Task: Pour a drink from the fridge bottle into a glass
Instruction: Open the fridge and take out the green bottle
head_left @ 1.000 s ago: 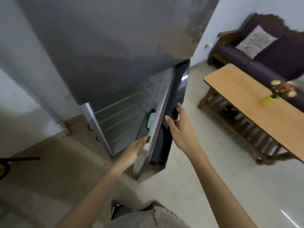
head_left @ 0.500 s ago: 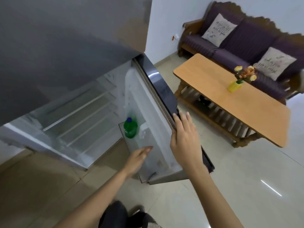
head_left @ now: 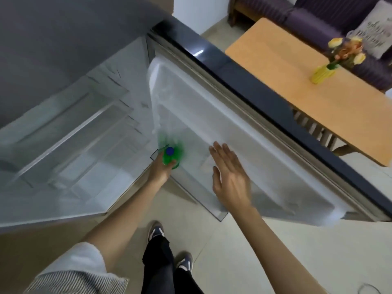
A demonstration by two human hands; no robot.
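Left hand (head_left: 161, 169) now around bottle (head_left: 172, 157)

We reach into the open fridge door (head_left: 233, 115).
Our left hand (head_left: 161, 168) wraps the green bottle (head_left: 175, 154) at the door shelf's hinge-side end; our right hand (head_left: 231, 179) hovers spread beside it.

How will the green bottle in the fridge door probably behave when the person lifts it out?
The green bottle is probably light plastic, so it may flex under the left hand. Its blue cap is on, so spilling seems unlikely. It comes from the fridge door, so it may feel cold and slightly slippery.
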